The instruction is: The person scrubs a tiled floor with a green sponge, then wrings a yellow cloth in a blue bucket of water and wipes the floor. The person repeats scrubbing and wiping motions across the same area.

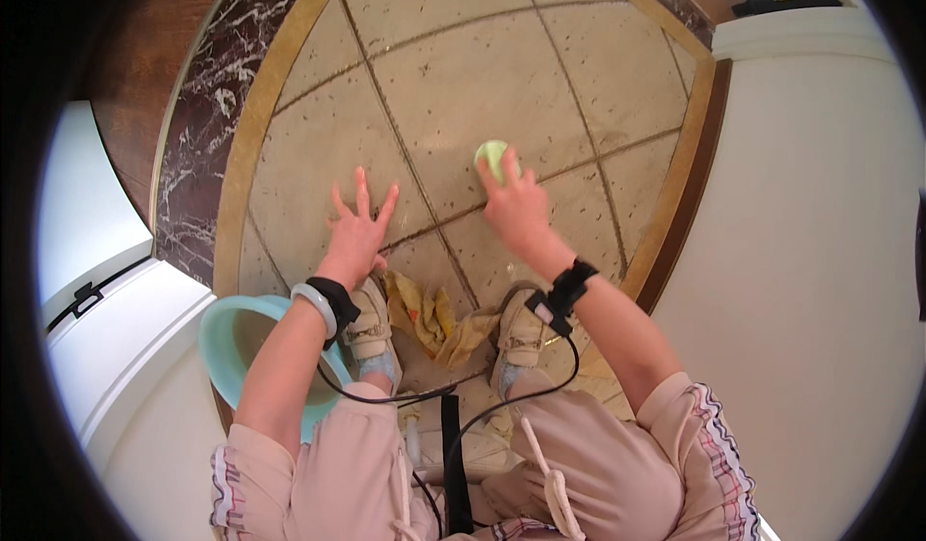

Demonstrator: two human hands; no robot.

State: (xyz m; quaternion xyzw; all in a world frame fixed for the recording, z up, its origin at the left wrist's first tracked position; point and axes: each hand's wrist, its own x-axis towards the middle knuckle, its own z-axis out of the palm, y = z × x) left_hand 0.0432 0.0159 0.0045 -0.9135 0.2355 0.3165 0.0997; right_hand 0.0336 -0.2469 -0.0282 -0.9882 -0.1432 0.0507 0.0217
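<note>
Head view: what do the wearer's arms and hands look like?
Left hand: bare; pale bangle, black wristband. Right hand: bare; black strap with small module, black cable. Forearms uncovered; pinkish-beige sleeves trimmed with ruffled plaid bands.

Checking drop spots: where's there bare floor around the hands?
Bare tile: a gap between left hand and right hand; a wider patch beyond them, between the tan strips. Crowded: under right grip, at the green pad; between the shoes, at the cloth; left, at the bucket.
</note>
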